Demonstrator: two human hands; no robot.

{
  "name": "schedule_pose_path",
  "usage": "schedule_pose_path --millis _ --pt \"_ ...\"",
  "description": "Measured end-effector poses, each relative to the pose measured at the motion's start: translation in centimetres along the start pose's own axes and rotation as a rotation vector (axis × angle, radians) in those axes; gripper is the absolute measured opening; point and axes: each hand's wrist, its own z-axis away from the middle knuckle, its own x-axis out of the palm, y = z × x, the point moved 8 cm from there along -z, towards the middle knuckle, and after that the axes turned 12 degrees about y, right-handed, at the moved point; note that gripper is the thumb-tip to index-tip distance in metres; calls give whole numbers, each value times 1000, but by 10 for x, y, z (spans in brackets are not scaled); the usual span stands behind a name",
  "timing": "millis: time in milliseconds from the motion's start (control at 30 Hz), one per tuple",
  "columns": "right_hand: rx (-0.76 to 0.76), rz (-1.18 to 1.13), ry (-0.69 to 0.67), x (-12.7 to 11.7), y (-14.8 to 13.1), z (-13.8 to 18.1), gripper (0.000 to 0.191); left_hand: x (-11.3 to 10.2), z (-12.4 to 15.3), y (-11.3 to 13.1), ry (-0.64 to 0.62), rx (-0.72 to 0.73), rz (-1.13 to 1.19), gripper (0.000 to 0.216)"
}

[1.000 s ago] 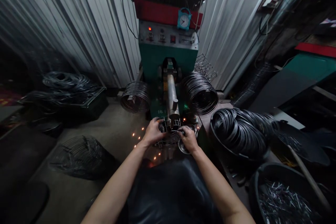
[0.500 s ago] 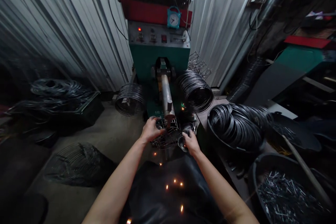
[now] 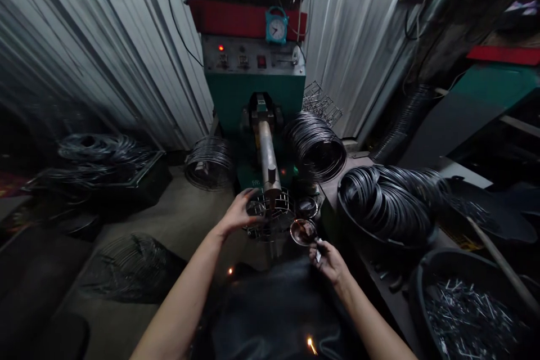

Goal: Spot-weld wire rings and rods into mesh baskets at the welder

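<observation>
A round wire frame (image 3: 280, 208) sits beneath the tip of the machine's metal arm (image 3: 268, 152). At the frame's left side is my left hand (image 3: 236, 216), thumb and fingers spread apart; motion blurs the fingertips, so whether they touch the wire is unclear. My right hand (image 3: 329, 261) is lower and to the right, fingers pinched on small bright metal pieces (image 3: 319, 251). Just beyond those fingers is a small round bowl (image 3: 302, 232). Another round dish (image 3: 307, 206) stands behind it. A spark glows on the dark apron (image 3: 270, 304).
Wire coils hang at left (image 3: 208, 163) and right (image 3: 316, 146) of the green machine (image 3: 236, 87). A tub (image 3: 343, 214) of wire rings and a bucket (image 3: 415, 292) of short metal pieces stand to the right. A wrapped bundle (image 3: 130, 267) lies on the floor at left.
My right hand has drawn back right and down from the bowl, with small metal pieces in its fingers. My left hand has moved slightly left and opened. Fewer sparks show.
</observation>
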Motion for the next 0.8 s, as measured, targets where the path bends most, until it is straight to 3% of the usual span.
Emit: schedule_pose_path --millis 100,233,367,467,600,700,800 --pt "49 -62 -38 0 -1 1 12 3 26 -28 9 -111 166 114" --pt "-5 -13 -14 3 -1 -1 12 20 53 -52 77 -287 457 106" --pt "-77 39 -37 5 2 0 12 24 61 -57 209 -378 579 101" --pt "-91 69 -59 1 1 4 10 14 67 -56 283 -406 577 96" --pt "-140 94 -91 -1 -2 10 10 -2 86 -44 282 -361 536 91" --pt "-371 211 -19 -10 -11 12 14 -11 105 -27 251 -296 456 86" --pt "-804 510 70 -22 -25 23 15 -23 119 -6 273 -237 308 78"
